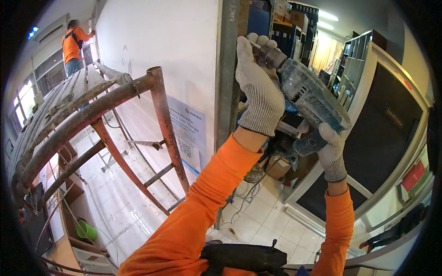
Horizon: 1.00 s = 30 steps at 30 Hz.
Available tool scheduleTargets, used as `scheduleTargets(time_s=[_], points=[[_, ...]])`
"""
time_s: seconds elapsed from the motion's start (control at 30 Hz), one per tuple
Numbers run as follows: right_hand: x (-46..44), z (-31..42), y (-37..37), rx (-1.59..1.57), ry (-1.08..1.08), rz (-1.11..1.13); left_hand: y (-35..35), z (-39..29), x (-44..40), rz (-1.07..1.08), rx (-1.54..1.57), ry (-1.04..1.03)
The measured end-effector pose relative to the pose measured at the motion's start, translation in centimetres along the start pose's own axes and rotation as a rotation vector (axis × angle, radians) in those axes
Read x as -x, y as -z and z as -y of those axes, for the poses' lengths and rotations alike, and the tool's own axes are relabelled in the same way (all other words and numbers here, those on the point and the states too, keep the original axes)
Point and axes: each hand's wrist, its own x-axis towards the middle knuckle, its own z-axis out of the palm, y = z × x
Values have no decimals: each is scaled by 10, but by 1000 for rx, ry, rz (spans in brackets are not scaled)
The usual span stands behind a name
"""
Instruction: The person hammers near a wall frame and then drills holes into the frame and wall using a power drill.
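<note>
A dusty teal rotary hammer drill (313, 89) is held up at chest height or higher, its nose tilted up and to the left beside a grey metal door post (225, 73). My left hand (260, 87), in a grey-white knitted glove, is closed around the front end by the chuck (273, 57); its fingertips curl behind the nose. The tip of the bit is mostly hidden by those fingers. At the rear handle, my right hand (331, 154), gloved likewise, is wrapped round the grip. Its trigger finger is hard to make out.
Rusty scaffolding (159, 110) with a plank deck stands at left. Another person (72, 48) in orange is by the far wall. A poster (186, 131) hangs on the white wall. Right are a dark-panelled door (384, 119) and shelves (354, 62); a cable (244, 202) runs along the tiles.
</note>
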Motion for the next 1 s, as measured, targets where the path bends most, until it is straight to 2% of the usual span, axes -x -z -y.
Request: scheduleTargets(time_s=[0.27, 0.37, 0.47, 0.57, 0.63, 0.77, 0.9, 1.0], points=[[10, -3, -12, 14, 72, -52, 5, 0, -8, -1, -5, 41], [18, -4, -5, 112, 46, 1, 4, -3, -2, 28, -28, 38], [36, -13, -6, 210, 107, -49, 8, -3, 17, 33, -9, 70], [71, -24, 1, 87, 55, -114, 19, -2, 44, -1, -60, 117], [105, -34, 17, 3, -95, -163, 30, 5, 67, -26, -112, 138], [182, -52, 42, -146, -328, -181, 79, 27, 120, -205, -295, 246], [238, -95, 35, -383, -456, -207, 161, 51, 187, -464, -427, 372], [290, -127, 47, -324, -651, -307, 242, 63, 243, -573, -534, 431]])
